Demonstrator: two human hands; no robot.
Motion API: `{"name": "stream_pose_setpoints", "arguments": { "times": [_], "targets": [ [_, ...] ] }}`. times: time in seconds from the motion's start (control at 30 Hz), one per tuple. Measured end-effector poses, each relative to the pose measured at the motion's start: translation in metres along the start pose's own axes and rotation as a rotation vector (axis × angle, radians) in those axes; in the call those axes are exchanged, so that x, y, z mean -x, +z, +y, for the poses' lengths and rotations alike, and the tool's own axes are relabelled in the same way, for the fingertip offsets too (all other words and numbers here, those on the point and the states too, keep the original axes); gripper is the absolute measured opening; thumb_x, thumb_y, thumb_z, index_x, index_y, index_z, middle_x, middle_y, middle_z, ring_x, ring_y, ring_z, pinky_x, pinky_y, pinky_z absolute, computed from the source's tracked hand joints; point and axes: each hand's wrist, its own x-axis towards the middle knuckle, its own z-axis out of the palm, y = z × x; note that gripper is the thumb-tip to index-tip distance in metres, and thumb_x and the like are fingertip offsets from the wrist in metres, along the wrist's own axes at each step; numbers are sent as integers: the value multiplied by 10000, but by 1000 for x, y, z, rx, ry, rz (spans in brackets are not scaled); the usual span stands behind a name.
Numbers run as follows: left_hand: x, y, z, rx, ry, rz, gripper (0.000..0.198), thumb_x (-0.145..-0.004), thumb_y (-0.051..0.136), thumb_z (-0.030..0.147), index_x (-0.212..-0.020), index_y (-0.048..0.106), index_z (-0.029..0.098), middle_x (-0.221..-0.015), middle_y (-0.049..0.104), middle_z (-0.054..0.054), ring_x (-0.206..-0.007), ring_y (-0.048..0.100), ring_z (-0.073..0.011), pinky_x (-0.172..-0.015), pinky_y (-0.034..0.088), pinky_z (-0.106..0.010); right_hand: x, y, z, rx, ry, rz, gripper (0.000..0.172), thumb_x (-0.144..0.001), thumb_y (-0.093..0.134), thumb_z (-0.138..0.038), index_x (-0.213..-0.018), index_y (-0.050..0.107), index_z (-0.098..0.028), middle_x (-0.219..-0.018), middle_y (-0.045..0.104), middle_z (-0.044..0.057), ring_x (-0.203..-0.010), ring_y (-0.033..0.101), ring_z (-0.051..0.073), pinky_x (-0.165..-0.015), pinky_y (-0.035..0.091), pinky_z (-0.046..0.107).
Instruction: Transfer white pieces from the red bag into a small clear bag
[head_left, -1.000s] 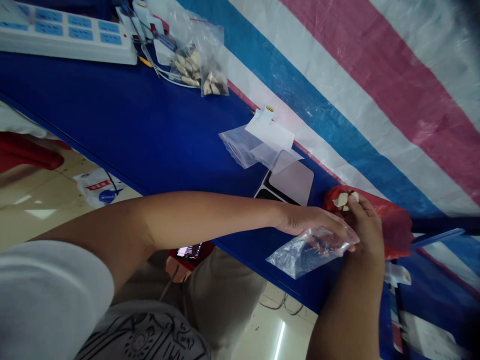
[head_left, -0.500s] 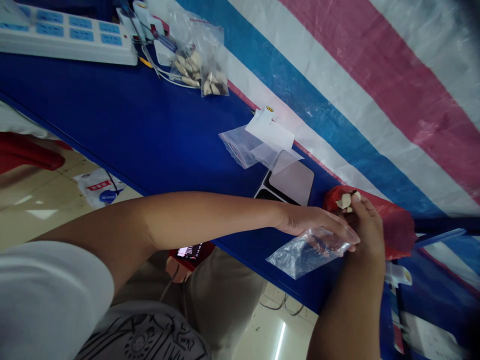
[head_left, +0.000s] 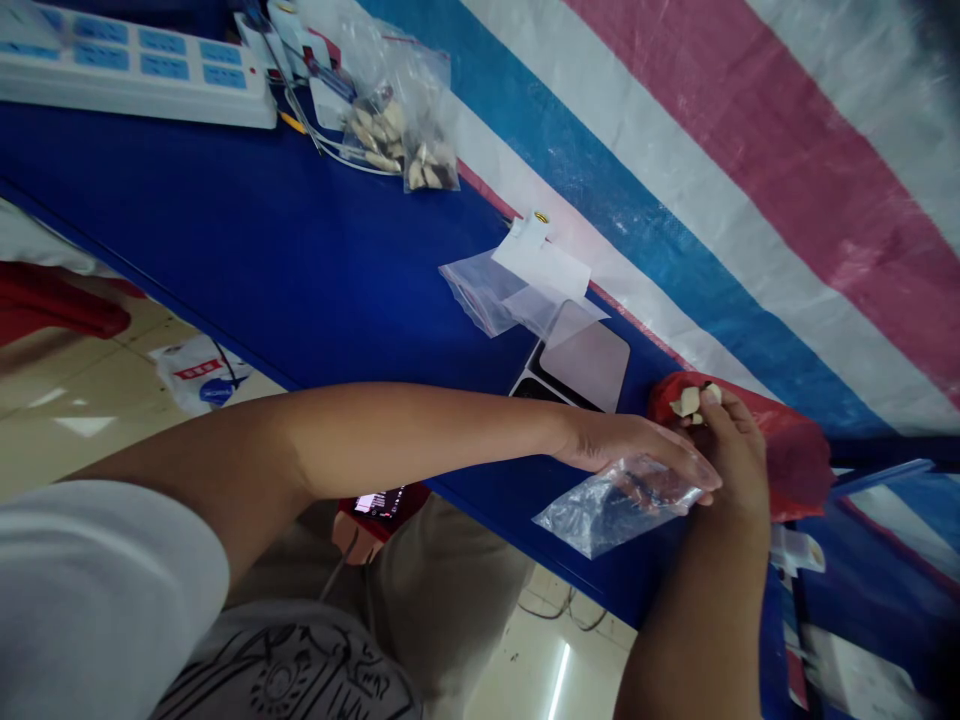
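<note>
My left hand pinches the mouth of a small clear plastic bag that hangs over the near edge of the blue table. My right hand is right beside it, its fingers reaching into a red plastic bag and closed on a few pale, chunky pieces. The two hands touch at the clear bag's opening. I cannot see what lies inside the clear bag.
A small white scale sits just left of the red bag. Empty clear bags lie beyond it. Two filled clear bags and a white power strip rest farther left. A striped tarp backs the table. A phone lies on my lap.
My right hand's fingers have shifted slightly among the pale pieces in the red bag. The left hand and the clear bag have stayed put.
</note>
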Motion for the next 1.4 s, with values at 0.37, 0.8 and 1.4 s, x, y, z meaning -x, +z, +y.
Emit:
{"name": "stream_pose_setpoints", "arguments": {
  "times": [0.37,0.8,1.4],
  "targets": [
    [0,1,0,22,-23,15,530,-602,911,477,-1023,721,218,-1059,717,-36,-941,687,-198,-797,552,-325,-2,-1,2,-27,28,25,300,-684,895,-372,-867,707,-228,-658,638,-17,-499,499,106,-423,390,230],
    [-3,-1,-1,32,-30,9,547,-596,918,486,-1029,718,216,-1052,718,-30,-930,686,-191,-780,547,-310,-3,2,2,-33,39,77,349,-635,931,-359,-852,702,-210,-674,660,-6,-524,534,105,-422,403,206],
    [-1,0,0,38,-30,29,562,-582,950,429,-1050,709,232,-1069,717,1,-958,681,-169,-818,546,-300,3,-2,-5,-118,-36,-41,271,-663,895,-325,-841,698,-274,-663,596,-52,-466,435,87,-375,376,213]
  ]
}}
